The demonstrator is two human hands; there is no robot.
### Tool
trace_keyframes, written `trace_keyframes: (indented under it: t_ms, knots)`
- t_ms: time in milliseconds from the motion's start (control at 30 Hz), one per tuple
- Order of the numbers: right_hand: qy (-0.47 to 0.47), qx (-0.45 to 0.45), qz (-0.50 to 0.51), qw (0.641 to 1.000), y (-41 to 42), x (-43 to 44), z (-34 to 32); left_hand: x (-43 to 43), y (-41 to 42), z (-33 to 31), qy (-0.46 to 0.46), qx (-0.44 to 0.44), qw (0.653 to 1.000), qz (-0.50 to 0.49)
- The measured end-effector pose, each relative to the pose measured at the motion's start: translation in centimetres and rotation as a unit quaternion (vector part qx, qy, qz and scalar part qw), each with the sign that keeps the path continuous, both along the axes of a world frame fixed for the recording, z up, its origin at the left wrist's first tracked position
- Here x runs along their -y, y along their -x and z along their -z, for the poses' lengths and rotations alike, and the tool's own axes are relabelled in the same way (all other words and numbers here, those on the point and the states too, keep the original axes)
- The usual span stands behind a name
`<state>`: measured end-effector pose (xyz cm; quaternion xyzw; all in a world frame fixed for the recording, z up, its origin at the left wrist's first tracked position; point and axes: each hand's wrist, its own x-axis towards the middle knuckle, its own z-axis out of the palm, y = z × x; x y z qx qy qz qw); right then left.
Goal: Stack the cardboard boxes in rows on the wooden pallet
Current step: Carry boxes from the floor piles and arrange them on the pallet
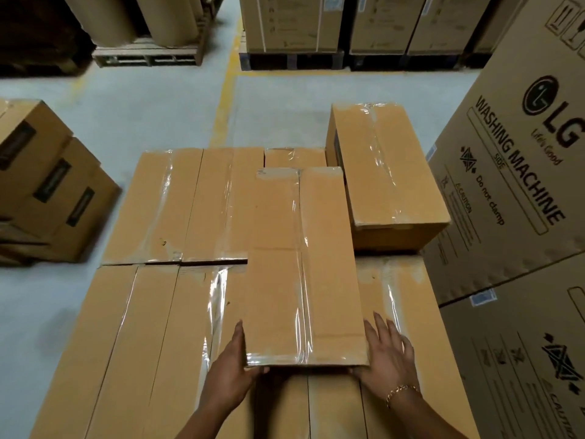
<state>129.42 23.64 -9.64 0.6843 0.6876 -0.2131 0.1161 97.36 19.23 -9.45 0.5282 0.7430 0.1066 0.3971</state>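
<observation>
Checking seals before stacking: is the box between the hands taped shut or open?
Shut: clear tape seals the box along its top seam.

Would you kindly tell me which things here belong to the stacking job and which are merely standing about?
Job: top box, left hand, right hand, stacked boxes beneath, raised box far right.
Standing about: washing machine cartons, paper rolls, cartons at the back.

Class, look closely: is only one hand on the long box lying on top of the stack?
No, the left hand and the right hand both touch the long box at its near corners.
</observation>
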Motion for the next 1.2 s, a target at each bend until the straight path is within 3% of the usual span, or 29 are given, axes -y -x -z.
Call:
trace_keyframes:
  t_ms: [267,667,1200]
  knots:
    - [-0.117,0.044,-0.020,0.992,-1.2,-11.4,0.4,-10.4,-1.0,1.1,-0.061,-0.001,0.998,-0.032]
    - [-0.095,0.071,-0.065,0.991,-0.2,-27.0,-1.0,-23.8,-0.9,2.7,-0.099,-0.045,0.991,-0.080]
    - [-0.124,0.059,-0.087,0.987,0.3,-30.8,-1.4,-29.2,-0.5,3.6,-0.110,-0.099,0.987,-0.065]
